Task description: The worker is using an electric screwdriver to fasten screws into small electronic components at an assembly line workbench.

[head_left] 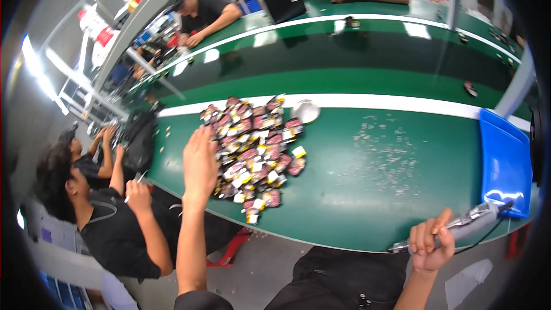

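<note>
A green table [327, 206] fills most of the near scene, with a white strip along its far edge. On its right side a blue tray [505, 155] lies with its length running from far to near. A heap of small dark, pink and yellow packaged pieces [249, 143] covers the left part of the table, the pieces facing every which way.

The grey-silver hand tool [475, 219] is at the near right, over the table's near edge. Its long axis runs slantwise: the narrow tip points left and slightly near, the thick end right and slightly far, towards the tray. It passes through the curled fingers of the right hand [429, 242], which wrap its front part, the tip sticking out to their left and the body to their right.

The left hand [201, 163] reaches to the heap's left edge, fingers straight and close together; whether they touch a piece is hard to tell.

A round pale dish [305, 111] sits beyond the heap, and tiny light scraps [390, 149] lie scattered between heap and tray.
</note>
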`<state>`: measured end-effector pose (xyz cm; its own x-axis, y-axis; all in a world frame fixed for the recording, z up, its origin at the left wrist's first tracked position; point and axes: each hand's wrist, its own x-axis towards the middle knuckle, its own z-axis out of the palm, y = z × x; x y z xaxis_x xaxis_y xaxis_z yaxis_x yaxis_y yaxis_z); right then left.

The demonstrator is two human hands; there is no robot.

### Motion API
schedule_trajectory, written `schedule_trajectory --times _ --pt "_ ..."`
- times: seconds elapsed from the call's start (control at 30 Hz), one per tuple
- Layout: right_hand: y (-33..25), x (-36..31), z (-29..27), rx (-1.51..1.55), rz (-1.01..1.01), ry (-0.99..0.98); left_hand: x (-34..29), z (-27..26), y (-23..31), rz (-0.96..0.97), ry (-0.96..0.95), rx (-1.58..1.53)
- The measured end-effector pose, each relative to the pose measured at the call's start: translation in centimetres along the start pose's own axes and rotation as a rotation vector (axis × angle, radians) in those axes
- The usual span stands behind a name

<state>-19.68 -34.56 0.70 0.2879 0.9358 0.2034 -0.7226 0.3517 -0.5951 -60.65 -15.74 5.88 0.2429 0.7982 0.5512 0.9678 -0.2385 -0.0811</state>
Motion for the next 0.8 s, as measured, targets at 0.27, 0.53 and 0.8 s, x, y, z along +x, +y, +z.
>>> schedule_trajectory --times 0.27,0.53,0.8 --pt "-0.4 -0.5 -1.8 0.135 0.018 0.169 2.9 0.2 17.8 0.423 -0.087 -0.599" --pt "-0.5 -0.6 -2.2 0.209 0.031 0.139 5.3 6.6 22.4 0.503 -0.166 -0.542" --pt "-0.7 -0.7 -2.3 0.252 0.058 0.093 6.1 6.7 22.0 0.676 -0.155 -0.375"
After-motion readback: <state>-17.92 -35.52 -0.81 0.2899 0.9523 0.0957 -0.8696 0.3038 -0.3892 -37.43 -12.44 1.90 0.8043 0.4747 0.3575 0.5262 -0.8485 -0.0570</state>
